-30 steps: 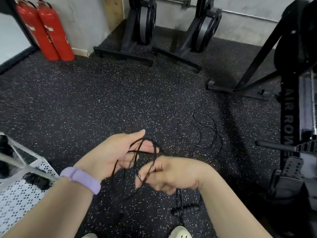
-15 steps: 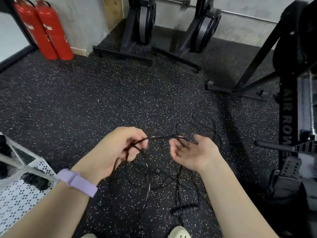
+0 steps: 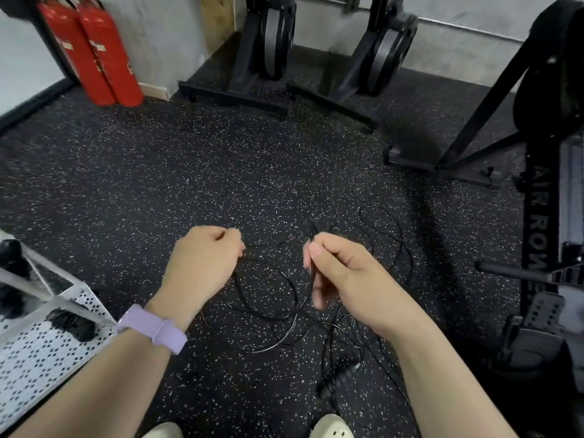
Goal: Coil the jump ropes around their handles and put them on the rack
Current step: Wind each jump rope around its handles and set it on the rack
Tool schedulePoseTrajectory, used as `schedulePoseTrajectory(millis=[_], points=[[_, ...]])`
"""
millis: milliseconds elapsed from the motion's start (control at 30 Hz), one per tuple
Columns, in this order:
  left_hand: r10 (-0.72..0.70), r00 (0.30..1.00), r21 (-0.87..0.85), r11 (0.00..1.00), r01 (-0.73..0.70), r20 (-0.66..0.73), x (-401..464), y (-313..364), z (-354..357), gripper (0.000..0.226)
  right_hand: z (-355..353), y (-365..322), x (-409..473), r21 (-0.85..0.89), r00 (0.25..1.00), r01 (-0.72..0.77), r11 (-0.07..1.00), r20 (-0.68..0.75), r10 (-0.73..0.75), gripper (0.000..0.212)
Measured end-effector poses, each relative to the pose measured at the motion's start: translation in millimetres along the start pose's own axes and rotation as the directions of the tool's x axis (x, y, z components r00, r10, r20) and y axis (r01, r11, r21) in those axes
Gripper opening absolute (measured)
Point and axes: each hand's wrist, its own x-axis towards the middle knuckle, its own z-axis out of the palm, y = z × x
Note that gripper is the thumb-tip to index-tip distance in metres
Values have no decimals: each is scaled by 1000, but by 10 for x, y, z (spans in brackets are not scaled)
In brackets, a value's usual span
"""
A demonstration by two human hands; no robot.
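2 bare forearms reached forward from the bottom of the view, roughly level with each other and held apart. The left hand (image 3: 205,257) was closed into a loose fist, back of the hand facing up, fingers curled under and gripping the thin black jump rope (image 3: 268,298). A lilac band (image 3: 151,328) circled the left wrist. The right hand (image 3: 341,273) was turned thumb-side up, its thumb and curled fingers pinching the same rope, which hung down between the 2 hands.
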Motion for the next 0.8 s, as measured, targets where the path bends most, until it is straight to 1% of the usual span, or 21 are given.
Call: schedulePoseTrajectory(millis=[33,67,100,133,200,233,267,300,333,400,433,500,567,600,633,667,700,733,767,800], points=[[-33,999,10,999,33,31,19,-14,6,44,1,-2,-2,22,999,39,999,36,-40,34],[-87,992,6,996,87,93,31,-19,18,54,-1,0,4,84,995,67,994,68,-73,34],[-154,971,-11,987,159,184,20,-9,33,63,-5,-2,13,188,991,75,979,98,-95,31],[-207,933,-37,973,228,296,-7,9,51,72,-13,-9,20,311,984,72,948,132,-118,30],[-232,846,-117,939,324,480,-71,43,80,86,-33,-26,19,538,953,53,841,225,-205,29],[-219,808,-164,918,360,546,-93,49,97,91,-37,-29,9,613,923,36,789,283,-262,28],[-200,773,-206,896,393,602,-104,51,119,94,-35,-29,-4,651,886,12,759,345,-311,27],[-175,741,-235,880,414,648,-111,55,140,94,-24,-32,-15,648,844,-16,761,417,-337,26],[-140,713,-257,871,419,687,-114,55,165,89,-5,-36,-28,606,801,-38,795,494,-339,25],[-60,681,-300,867,398,730,-123,51,201,65,16,-33,-45,446,728,-30,894,623,-287,27],[-30,678,-320,866,385,735,-143,70,199,54,12,-19,-38,359,701,-10,933,668,-249,29],[-8,679,-349,854,387,734,-172,105,198,45,-7,-12,-21,230,653,16,973,735,-184,31],[21,708,-400,837,374,706,-189,122,195,30,-42,-30,-15,191,619,-6,982,772,-146,27],[54,729,-434,833,344,682,-184,111,194,23,-71,-38,-21,201,626,-43,979,769,-130,25],[103,734,-468,827,312,671,-183,105,184,20,-110,-30,-32,238,679,-82,968,724,-121,23],[166,725,-512,810,287,668,-177,103,162,21,-162,-7,-35,292,780,-110,950,618,-100,20],[236,704,-565,777,278,670,-170,105,134,22,-229,12,-33,355,900,-105,929,432,-63,16],[297,686,-617,736,279,665,-156,104,109,24,-301,42,-24,400,979,-68,914,205,-17,11],[347,669,-660,694,288,657,-141,105,70,25,-370,84,-9,388,1000,-27,921,12,24,5],[388,656,-691,663,290,647,-131,103,41,26,-421,136,3,277,993,-30,960,-102,60,15]])
